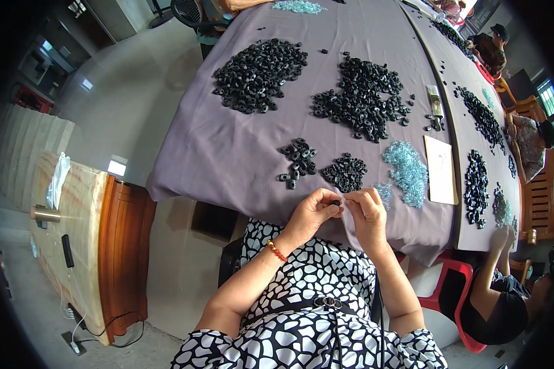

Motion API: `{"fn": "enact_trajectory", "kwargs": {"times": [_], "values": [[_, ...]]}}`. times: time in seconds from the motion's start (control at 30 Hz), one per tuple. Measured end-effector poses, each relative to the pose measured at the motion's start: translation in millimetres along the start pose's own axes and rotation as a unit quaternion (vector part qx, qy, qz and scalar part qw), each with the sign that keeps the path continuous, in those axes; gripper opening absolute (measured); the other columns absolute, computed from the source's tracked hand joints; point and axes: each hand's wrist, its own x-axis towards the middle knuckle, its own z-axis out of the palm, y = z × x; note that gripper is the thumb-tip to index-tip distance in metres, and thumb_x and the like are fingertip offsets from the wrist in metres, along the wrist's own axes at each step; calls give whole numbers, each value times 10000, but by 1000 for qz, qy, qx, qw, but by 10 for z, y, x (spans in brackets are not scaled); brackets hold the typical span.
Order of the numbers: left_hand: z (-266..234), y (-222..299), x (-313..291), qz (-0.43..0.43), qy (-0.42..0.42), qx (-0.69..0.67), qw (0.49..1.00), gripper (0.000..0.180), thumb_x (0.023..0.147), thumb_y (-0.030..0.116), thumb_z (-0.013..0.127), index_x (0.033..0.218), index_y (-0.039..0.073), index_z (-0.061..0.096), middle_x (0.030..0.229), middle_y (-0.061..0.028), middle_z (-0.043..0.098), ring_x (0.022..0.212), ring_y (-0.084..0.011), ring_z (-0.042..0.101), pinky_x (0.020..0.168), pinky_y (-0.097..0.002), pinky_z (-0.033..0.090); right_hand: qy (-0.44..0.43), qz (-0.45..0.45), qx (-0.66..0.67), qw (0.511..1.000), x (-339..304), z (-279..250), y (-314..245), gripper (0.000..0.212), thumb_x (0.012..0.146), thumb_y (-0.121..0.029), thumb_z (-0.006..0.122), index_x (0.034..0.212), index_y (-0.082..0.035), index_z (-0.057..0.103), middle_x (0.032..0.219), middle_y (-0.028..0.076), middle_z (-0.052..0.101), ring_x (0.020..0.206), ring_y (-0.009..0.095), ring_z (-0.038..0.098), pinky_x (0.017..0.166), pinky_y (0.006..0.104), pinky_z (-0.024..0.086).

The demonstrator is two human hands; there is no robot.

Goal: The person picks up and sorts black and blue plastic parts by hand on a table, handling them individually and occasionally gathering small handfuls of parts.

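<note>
At the table's near edge my two hands are close together, fingertips almost meeting. My left hand point(309, 216), with a red beaded bracelet at its wrist, pinches a small black part point(335, 203) between thumb and finger. The fingers of my right hand point(369, 215) are pinched together just beside it; whatever they hold is too small to make out. Right beyond the hands lie a small heap of black parts point(344, 173) and a looser cluster of them point(299, 158). Small clear bluish pieces point(407, 172) are spread to the right of these.
Two larger heaps of black parts, one at left point(259, 77) and one at centre point(366, 98), lie farther across the purple tablecloth point(194, 129). A pale card point(441, 169) and a small tube point(435, 101) lie at right. Several people sit around; a red chair point(464, 301) stands nearby.
</note>
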Motion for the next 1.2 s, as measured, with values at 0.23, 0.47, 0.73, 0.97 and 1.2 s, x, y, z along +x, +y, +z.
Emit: {"fn": "enact_trajectory", "kwargs": {"times": [0.23, 0.47, 0.73, 0.97, 1.2], "values": [[2, 31, -3, -22, 0, 37, 999, 209, 1003, 59, 637, 1191, -9, 576, 1130, -99, 676, 1022, -160, 685, 934, -303, 572, -14, 219, 242, 945, -70, 85, 53, 88, 946, -1, 669, 1031, -5, 689, 902, 45, 671, 852, 116, 646, 737, 277, 544], [10, 44, -6, -25, 2, 41, 999, 205, 1002, 44, 630, 1189, -17, 572, 1117, -99, 675, 1012, -164, 686, 922, -301, 574, -39, 242, 273, 930, -98, 89, 96, 115, 983, -36, 643, 1088, 6, 668, 915, 29, 666, 853, 90, 620, 780, 247, 528], [17, 69, -14, -34, 1, 57, 998, 231, 1005, 73, 639, 1206, -20, 574, 1113, -94, 674, 995, -157, 682, 912, -304, 580, -55, 280, 303, 909, -93, 84, 59, 151, 1010, -124, 657, 1092, 3, 654, 932, 10, 664, 849, 73, 605, 774, 226, 512], [53, 117, -24, -33, 2, 61, 998, 227, 1012, 96, 634, 1201, -20, 584, 1113, -93, 678, 989, -155, 686, 903, -303, 583, -55, 278, 252, 925, -75, 85, 55, 143, 1005, -125, 665, 1063, 6, 648, 917, 26, 665, 819, 73, 614, 728, 232, 521], [24, 94, -23, -39, -13, 66, 997, 231, 1011, 105, 639, 1195, -26, 589, 1109, -97, 683, 986, -158, 689, 894, -299, 583, -59, 283, 219, 932, -87, 79, 88, 155, 1001, -150, 676, 1030, 1, 653, 855, 11, 656, 755, 62, 589, 669, 230, 501]]}}
